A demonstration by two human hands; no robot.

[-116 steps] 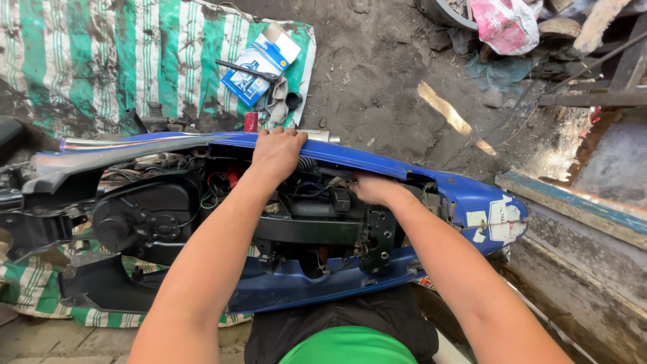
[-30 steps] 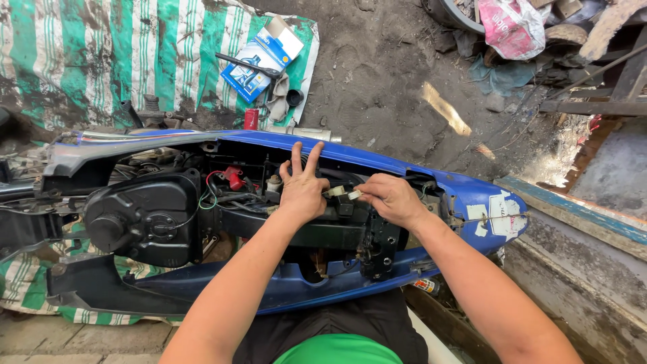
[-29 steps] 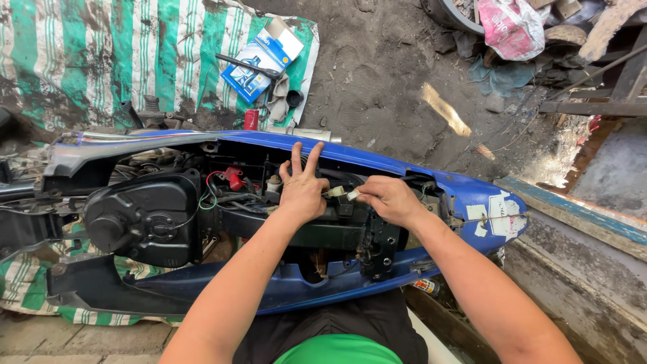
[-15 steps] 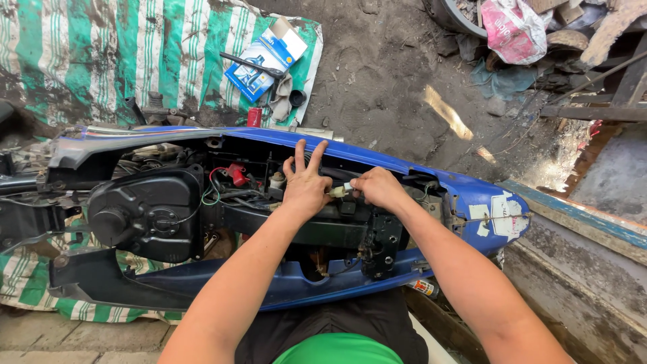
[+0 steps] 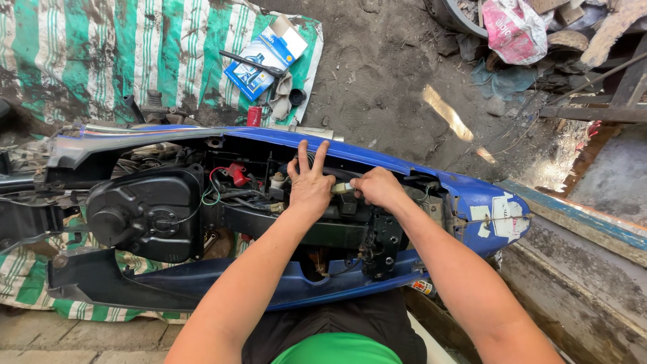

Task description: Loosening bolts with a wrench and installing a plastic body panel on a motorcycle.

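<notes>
A blue scooter body (image 5: pixel 472 195) lies open below me, its black frame, hoses and wires exposed. My left hand (image 5: pixel 309 180) rests over the wiring in the middle, thumb and forefinger pinched on a small pale connector (image 5: pixel 340 188), the other fingers spread upward. My right hand (image 5: pixel 377 187) is closed around the other end of the same connector, right beside the left hand. A red part (image 5: pixel 236 172) sits in the wiring left of my hands. A black air box (image 5: pixel 138 216) fills the left of the bay.
A green-and-white striped tarp (image 5: pixel 101 54) covers the ground beyond the scooter, with a blue box (image 5: pixel 263 57), a black tool and small parts on it. Bare dirt lies to the right. Rubbish and a pink bag (image 5: pixel 510 30) are piled at top right. A blue-edged ledge (image 5: pixel 579 219) runs along the right.
Both hands have come down from the far blue edge to the wiring in the middle, and over the last second have drawn together on the small connector.
</notes>
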